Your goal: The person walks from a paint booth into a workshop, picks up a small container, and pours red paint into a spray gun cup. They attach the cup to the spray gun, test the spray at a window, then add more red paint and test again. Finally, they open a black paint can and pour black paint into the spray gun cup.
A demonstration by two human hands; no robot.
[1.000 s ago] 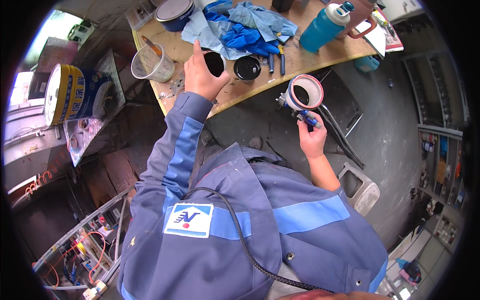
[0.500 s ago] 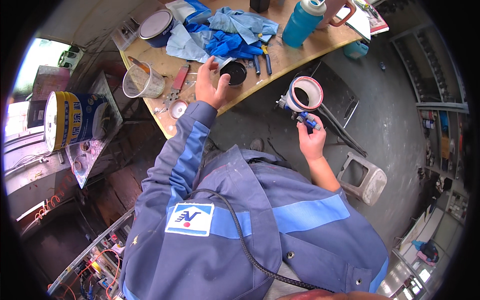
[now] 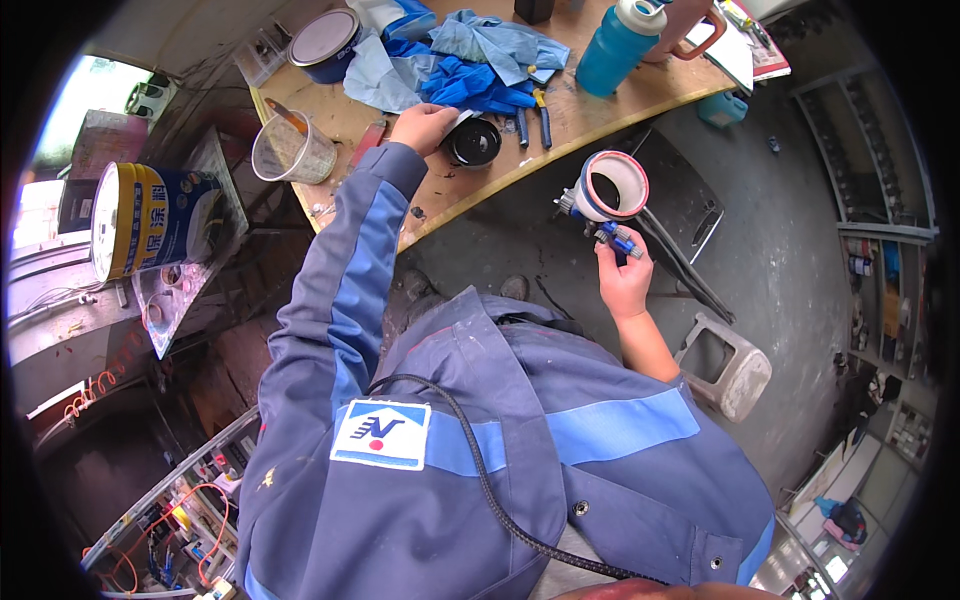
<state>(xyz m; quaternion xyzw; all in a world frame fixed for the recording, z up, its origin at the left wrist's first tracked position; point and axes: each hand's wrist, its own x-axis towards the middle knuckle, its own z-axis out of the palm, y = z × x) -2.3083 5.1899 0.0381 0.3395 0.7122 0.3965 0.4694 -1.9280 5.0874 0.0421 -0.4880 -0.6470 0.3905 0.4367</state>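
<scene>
My right hand is closed on the blue and silver body of a spray gun. On top of the gun sits a round whitish cup with a reddish rim, open upward, with something dark inside. Over the table my left hand has its fingers closed at the end of a thin white strip. That strip leans at the rim of a small black pot, which stands just right of the hand. The fingertips are partly hidden.
The wooden table carries blue cloths, a lidded tin, pliers, a teal bottle and a clear tub with a stirrer. At left stands a large paint bucket; a stool is at right.
My left hand has gone from spread fingers to closed ones at the white strip, moving slightly up. The right hand and spray gun have stayed nearly still.
</scene>
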